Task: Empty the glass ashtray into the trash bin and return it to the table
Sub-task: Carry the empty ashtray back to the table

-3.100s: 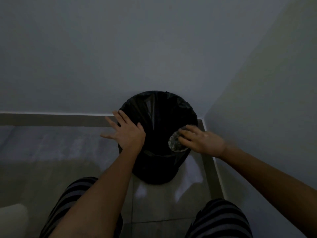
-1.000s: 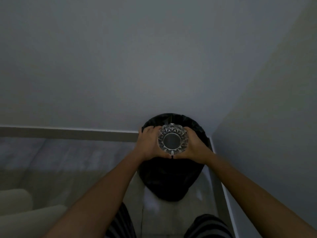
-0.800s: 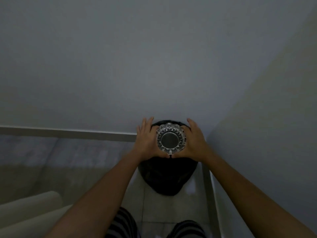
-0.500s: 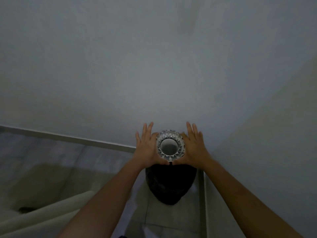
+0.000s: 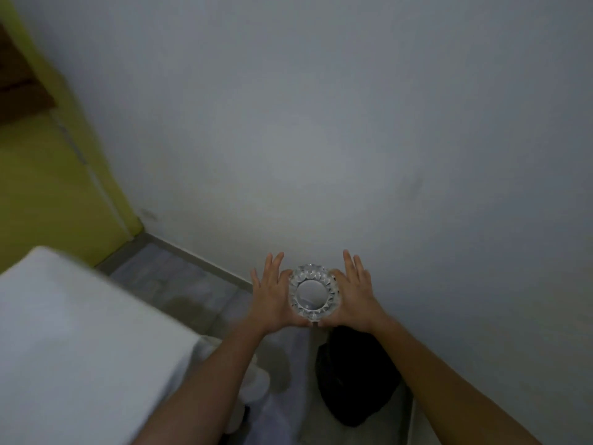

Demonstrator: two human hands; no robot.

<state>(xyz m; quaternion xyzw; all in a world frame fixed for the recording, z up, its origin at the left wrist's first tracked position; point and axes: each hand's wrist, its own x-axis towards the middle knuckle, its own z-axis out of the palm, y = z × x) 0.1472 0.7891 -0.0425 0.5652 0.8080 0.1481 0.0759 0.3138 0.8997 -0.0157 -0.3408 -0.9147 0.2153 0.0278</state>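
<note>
A round cut-glass ashtray is held upright in front of me, its hollow looking bare. My left hand presses its left side and my right hand presses its right side, fingers stretched out and palms against the glass. The trash bin, lined with a black bag, stands on the floor below and slightly right of the ashtray, in the corner by the wall. No table is in view.
A white padded piece of furniture fills the lower left. A yellow wall or door stands at the left. A grey wall is close ahead and to the right. Grey floor tiles run between them.
Both hands have lifted the ashtray up and away from the bin. My view has risen and swung left, bringing the white furniture and yellow wall into sight.
</note>
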